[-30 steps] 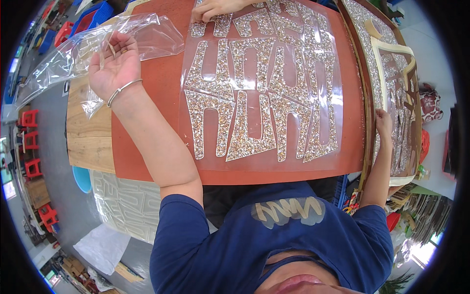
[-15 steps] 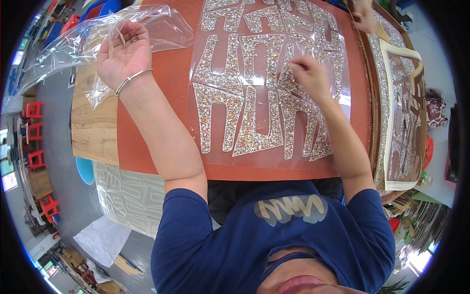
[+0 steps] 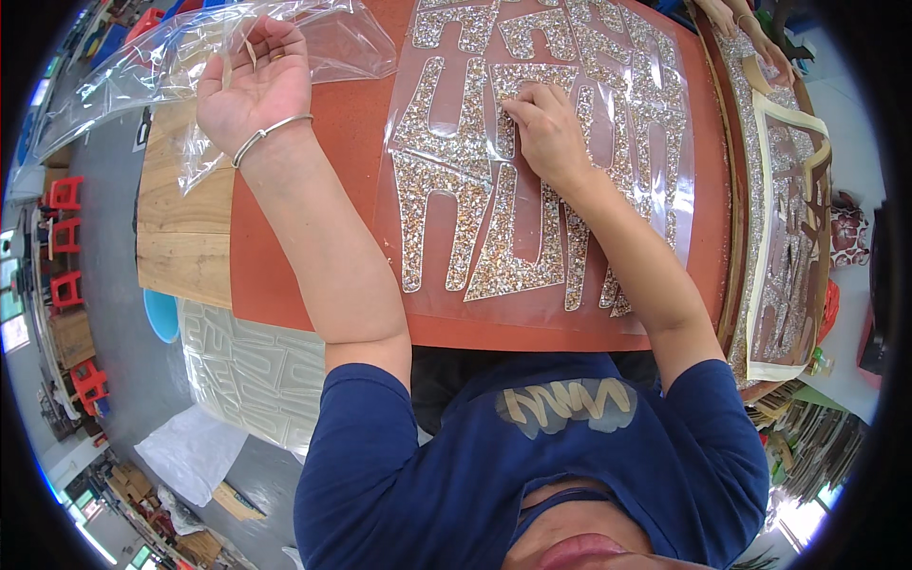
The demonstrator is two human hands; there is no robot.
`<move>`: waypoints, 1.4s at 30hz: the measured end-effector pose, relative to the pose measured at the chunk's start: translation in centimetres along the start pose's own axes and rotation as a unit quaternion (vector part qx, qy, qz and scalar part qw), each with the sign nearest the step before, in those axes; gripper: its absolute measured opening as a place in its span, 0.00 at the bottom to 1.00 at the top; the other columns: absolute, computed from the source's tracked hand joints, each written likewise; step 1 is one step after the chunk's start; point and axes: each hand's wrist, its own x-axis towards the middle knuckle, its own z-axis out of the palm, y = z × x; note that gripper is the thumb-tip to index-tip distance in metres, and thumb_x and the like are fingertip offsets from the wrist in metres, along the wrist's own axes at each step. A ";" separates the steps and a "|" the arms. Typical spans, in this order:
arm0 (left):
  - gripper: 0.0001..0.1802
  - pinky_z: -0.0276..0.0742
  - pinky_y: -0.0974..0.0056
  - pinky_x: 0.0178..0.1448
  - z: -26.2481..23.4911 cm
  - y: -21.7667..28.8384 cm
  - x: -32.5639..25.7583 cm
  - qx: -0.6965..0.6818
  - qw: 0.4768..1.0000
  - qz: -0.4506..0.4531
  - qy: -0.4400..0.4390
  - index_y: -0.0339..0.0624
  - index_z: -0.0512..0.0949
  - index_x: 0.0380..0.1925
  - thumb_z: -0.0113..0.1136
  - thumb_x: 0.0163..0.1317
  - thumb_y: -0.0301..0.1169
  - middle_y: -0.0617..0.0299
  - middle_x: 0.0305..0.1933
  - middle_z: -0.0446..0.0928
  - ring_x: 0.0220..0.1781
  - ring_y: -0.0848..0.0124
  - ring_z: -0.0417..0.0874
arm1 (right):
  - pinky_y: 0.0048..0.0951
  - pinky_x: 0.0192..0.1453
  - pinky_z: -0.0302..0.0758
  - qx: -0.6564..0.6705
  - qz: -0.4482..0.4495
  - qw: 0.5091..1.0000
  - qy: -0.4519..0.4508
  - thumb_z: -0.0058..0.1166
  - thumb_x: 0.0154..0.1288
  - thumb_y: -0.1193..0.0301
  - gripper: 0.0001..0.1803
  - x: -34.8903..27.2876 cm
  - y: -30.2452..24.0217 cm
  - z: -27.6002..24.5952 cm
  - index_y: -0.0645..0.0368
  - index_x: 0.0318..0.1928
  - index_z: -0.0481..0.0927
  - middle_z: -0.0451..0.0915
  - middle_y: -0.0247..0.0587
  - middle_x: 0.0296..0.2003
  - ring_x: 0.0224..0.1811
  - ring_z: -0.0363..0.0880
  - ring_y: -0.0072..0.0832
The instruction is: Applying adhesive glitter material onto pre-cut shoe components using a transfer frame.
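Work table (image 3: 313,199): orange-red top with a bare wooden extension at the person's left. Its smooth face could let the sheet slide if pushed sideways.
Glitter letter sheet (image 3: 532,180): clear film bearing large gold-speckled cut-out letters, lying flat on the table in front of the person, under the right hand. Judged risk: the film puckers or a letter lifts and tears if the fingers drag rather than press.
Loose clear film (image 3: 190,57): crumpled transparent wrap at the far left of the table, partly over the wooden extension, in the left hand. Judged risk: it clings to itself or drifts back onto the letters if let go carelessly.
Second glitter panel (image 3: 788,237): framed piece at the right edge, apart from the person's hands; a co-worker's hand (image 3: 750,28) is near its far end. A nudge from either side could knock it.
Left hand (image 3: 252,90): palm up, fingers curled around a fold of the loose clear film, loosely closed on it.
Right hand (image 3: 546,128): fingertips together, pressing or pinching at a letter edge; whether anything is actually pinched cannot be told.
Bracelet (image 3: 271,133): thin metal band on the left wrist; it could snag the loose film.
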 end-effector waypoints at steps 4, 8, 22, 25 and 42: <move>0.18 0.68 0.52 0.48 -0.7 0.7 0.6 -0.017 0.999 -0.024 -0.033 0.26 0.65 0.42 0.40 0.61 0.33 0.44 0.41 0.66 0.43 0.57 0.68 | 0.36 0.48 0.70 0.030 0.029 0.999 0.003 0.50 0.56 0.82 0.15 -0.6 -0.3 -0.2 0.62 0.46 0.78 0.77 0.43 0.36 0.42 0.73 0.40; 0.18 0.68 0.51 0.48 -0.7 0.8 1.4 0.016 1.000 0.012 -0.004 0.26 0.65 0.41 0.40 0.61 0.33 0.44 0.42 0.66 0.43 0.56 0.68 | 0.37 0.53 0.70 0.059 0.085 0.995 0.000 0.46 0.57 0.84 0.25 -1.2 0.0 -0.4 0.60 0.58 0.69 0.78 0.45 0.44 0.47 0.73 0.43; 0.17 0.68 0.51 0.48 -0.6 0.5 1.1 0.012 1.000 0.007 -0.011 0.26 0.65 0.40 0.39 0.61 0.32 0.45 0.42 0.66 0.43 0.57 0.69 | 0.40 0.60 0.65 -0.008 0.007 0.998 -0.067 0.44 0.51 0.85 0.28 -1.4 -1.6 -1.6 0.68 0.56 0.67 0.74 0.57 0.48 0.54 0.70 0.48; 0.16 0.68 0.51 0.47 -0.8 0.9 1.1 0.020 1.000 0.018 -0.006 0.27 0.65 0.39 0.39 0.62 0.33 0.45 0.41 0.66 0.43 0.57 0.69 | 0.42 0.60 0.65 -0.046 -0.034 0.992 -0.112 0.44 0.51 0.84 0.29 -2.8 -3.3 -2.3 0.66 0.58 0.66 0.74 0.57 0.49 0.55 0.70 0.47; 0.16 0.70 0.54 0.45 -0.6 -0.4 0.2 0.025 0.999 0.024 0.000 0.25 0.66 0.36 0.42 0.59 0.32 0.45 0.35 0.68 0.40 0.58 0.70 | 0.38 0.58 0.66 -0.016 0.087 0.996 -0.014 0.46 0.57 0.80 0.24 1.5 6.1 -6.9 0.56 0.56 0.72 0.74 0.49 0.51 0.54 0.71 0.42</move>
